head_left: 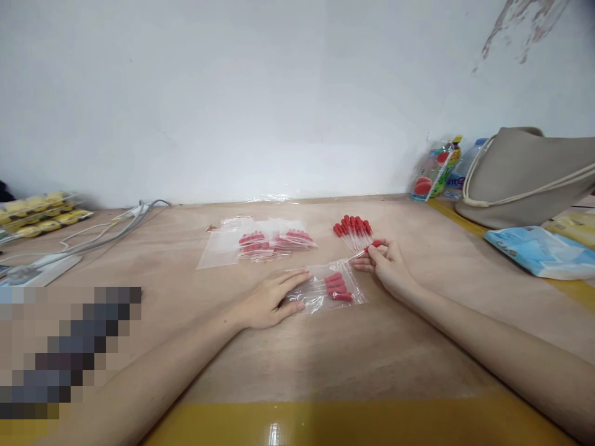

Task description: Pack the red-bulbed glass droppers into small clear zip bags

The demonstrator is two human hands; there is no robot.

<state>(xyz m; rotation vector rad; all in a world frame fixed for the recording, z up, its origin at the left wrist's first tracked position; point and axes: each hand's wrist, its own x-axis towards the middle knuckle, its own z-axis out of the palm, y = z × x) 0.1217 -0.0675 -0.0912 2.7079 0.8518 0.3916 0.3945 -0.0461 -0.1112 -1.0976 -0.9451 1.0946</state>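
Observation:
My left hand (272,300) lies flat with its fingers stretched out on the left end of a clear plastic bag (325,288) that holds several red-capped droppers. My right hand (388,266) is just right of the bag's open end, pinching one red-capped dropper (372,246) between its fingertips. A loose fan of the same droppers (354,229) lies on the wooden table (325,353) right behind that hand. Further left is a pile of filled bags of droppers (274,240), next to an empty clear bag (218,251).
A beige bag (525,176), drink bottles (439,170) and a blue packet (542,251) sit at the right by the wall. Cables (111,232), a white device and a tray of yellow items (39,214) are at the left. A yellow strip (325,424) edges the table's front.

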